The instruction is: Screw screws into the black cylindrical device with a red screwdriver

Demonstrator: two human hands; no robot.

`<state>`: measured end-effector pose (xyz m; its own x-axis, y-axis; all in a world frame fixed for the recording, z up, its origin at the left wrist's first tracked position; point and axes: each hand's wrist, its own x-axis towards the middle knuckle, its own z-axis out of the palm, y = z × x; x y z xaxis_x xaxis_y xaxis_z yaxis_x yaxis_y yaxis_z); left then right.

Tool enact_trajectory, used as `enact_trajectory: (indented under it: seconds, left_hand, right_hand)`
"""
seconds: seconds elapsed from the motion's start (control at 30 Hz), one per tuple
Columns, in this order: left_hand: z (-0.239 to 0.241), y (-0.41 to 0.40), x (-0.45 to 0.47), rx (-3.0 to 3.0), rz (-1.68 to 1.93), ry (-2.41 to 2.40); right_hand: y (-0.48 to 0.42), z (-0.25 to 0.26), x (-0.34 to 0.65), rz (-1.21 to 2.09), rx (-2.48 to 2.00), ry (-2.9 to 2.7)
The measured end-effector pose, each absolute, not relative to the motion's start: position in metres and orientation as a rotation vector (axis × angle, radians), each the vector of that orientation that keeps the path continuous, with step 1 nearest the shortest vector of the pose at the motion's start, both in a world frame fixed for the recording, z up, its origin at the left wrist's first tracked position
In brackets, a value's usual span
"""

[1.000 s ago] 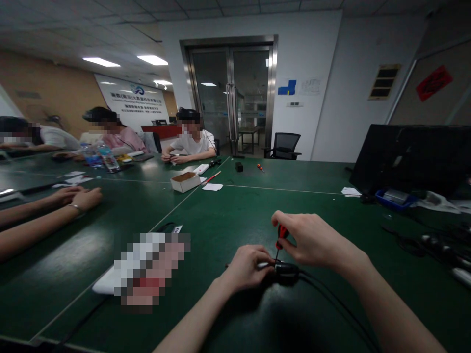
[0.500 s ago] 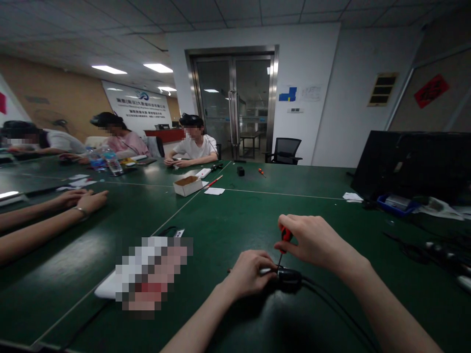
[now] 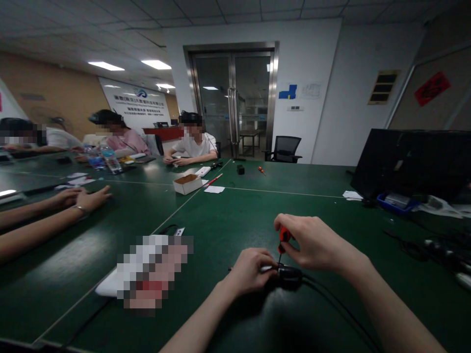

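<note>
My right hand is closed around the red-and-black handle of a screwdriver. The screwdriver stands nearly upright, its thin shaft pointing down at the left end of a small black device. That device lies low over the table, with black cable running from its right side toward me. With fingers pinched, my left hand grips the device's left end, where a narrow pale part shows between the fingers. Those fingers hide much of that end, and the exact spot the screwdriver tip meets is too small to make out.
On the green table lie a white power bank-like slab, partly pixelated, a small open box and another screwdriver. A co-worker's hands rest at left. A monitor and tangled cables stand at right.
My right hand and the screwdriver have shifted very slightly to the left. My left hand keeps its hold on the device, and the view has tilted a little.
</note>
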<state>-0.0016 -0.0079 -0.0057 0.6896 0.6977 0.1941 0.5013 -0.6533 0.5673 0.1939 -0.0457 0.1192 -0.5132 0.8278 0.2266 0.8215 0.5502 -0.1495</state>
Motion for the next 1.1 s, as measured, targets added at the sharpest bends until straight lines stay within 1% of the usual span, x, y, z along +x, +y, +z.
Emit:
enact_trajectory:
  seconds: [0.23, 0.43, 0.7, 0.97, 1.1]
  left_hand:
    - [-0.0029, -0.0084, -0.0011, 2.420, 0.548, 0.928]
    - [-0.0030, -0.0078, 0.0001, 2.427, 0.519, 0.951]
    - [-0.0033, -0.0071, 0.0003, 2.419, 0.526, 0.926]
    - [-0.0042, -0.0036, 0.0025, 2.364, 0.467, 0.936]
    - [-0.0064, -0.0023, 0.0029, 2.331, 0.476, 0.949]
  right_hand:
    - [-0.0446, 0.1174, 0.1890, -0.114, -1.492, -2.513]
    - [-0.0481, 0.1195, 0.1905, 0.022, -1.345, -2.534]
    - [-0.0443, 0.1147, 0.1888, -0.135, -1.429, -2.524]
    - [-0.0461, 0.1151, 0.1955, 0.002, -1.324, -2.532]
    - [-0.0485, 0.1165, 0.1960, -0.063, -1.326, -2.541]
